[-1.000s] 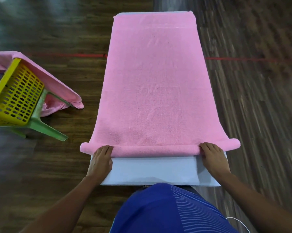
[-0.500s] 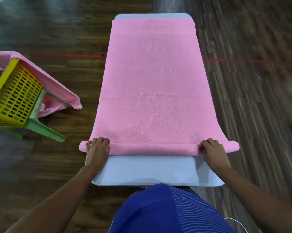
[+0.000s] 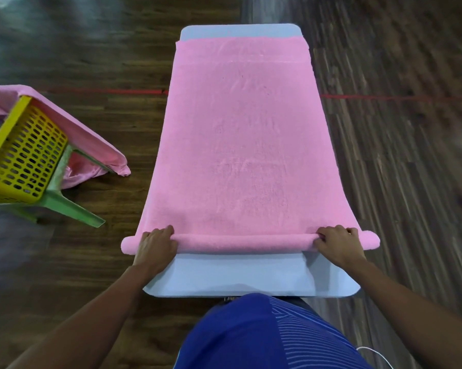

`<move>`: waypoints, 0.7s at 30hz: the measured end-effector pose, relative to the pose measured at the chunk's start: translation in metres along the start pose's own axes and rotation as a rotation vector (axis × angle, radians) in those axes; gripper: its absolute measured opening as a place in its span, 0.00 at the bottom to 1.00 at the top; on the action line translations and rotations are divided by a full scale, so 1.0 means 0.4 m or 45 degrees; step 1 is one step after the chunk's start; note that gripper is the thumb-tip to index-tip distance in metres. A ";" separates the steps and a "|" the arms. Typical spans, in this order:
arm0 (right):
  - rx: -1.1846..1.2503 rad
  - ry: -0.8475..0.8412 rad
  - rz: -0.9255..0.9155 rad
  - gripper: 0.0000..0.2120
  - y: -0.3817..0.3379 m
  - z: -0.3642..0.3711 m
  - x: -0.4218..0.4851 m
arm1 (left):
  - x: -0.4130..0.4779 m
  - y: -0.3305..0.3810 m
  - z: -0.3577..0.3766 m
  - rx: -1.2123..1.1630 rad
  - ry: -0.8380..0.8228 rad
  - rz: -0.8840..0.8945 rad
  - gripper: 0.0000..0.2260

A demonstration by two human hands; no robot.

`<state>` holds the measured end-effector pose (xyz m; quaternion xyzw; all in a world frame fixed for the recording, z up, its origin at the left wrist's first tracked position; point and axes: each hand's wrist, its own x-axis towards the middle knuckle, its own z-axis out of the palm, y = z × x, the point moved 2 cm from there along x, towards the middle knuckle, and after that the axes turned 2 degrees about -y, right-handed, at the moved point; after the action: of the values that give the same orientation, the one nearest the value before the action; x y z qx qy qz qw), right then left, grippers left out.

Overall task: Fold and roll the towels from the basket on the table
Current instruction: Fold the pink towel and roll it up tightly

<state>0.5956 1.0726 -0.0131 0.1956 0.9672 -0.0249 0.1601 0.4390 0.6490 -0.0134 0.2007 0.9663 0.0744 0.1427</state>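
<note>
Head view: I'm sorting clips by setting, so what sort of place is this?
Likely an indoor hall or studio room: wood-plank floor crossed by a red line, one narrow white table, a yellow basket on a green stool.

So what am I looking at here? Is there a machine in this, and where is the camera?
There is no machine here: a person works with bare hands. The one picture comes from a wide-angle camera worn on the head, looking down, so the arms enter from the bottom. A pink towel lies flat along a narrow white table. Its near end is wound into a roll, and the left hand and right hand each curl their fingers over it, near its ends. To the left, off the table, a yellow basket sits on what looks like a green stool, with another pink towel draped over it.
</note>
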 end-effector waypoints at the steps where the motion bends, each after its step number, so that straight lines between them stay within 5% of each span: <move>1: 0.007 0.064 0.011 0.07 -0.001 0.001 0.002 | 0.002 -0.005 0.004 -0.010 0.039 -0.009 0.04; 5: 0.162 0.322 -0.072 0.05 -0.007 0.024 0.003 | -0.004 -0.008 0.022 0.037 0.241 0.078 0.11; 12: 0.168 0.192 -0.135 0.23 -0.015 0.052 -0.028 | -0.036 0.007 0.065 0.136 0.091 0.121 0.25; 18: 0.029 0.030 -0.052 0.08 -0.021 0.000 0.008 | 0.013 -0.003 0.019 0.119 0.021 0.115 0.07; 21: 0.047 -0.138 -0.019 0.10 -0.008 -0.019 0.022 | 0.033 -0.016 0.007 0.123 -0.123 0.110 0.11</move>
<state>0.5843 1.0739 -0.0087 0.1896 0.9579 -0.0546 0.2084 0.4257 0.6487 -0.0207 0.2523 0.9512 0.0241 0.1761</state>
